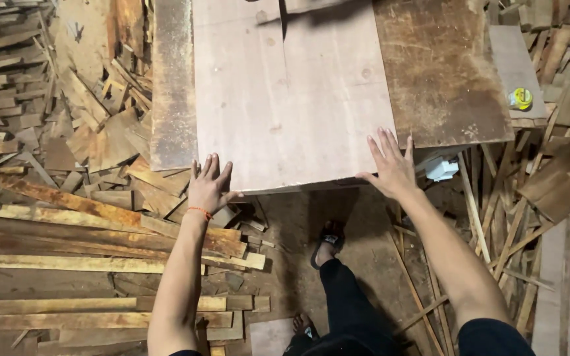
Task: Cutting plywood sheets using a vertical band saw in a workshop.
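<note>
Scrap wood (pixel 110 142) lies heaped on the floor to the left, with long planks (pixel 67 264) stacked nearer. A dark, stained board (pixel 440 72) covers the bench's right side. A small yellow-green roll (pixel 520 98) sits on a grey board (pixel 514 62). Thin sticks (pixel 496 224) litter the right.

Single head-worn view, looking steeply down and forward over the pale plywood sheet (pixel 285 92). Close range: both forearms enter from the bottom edge toward the sheet's near edge. Person's legs below the sheet, scrap wood planks (pixel 67 264) left of it.
</note>
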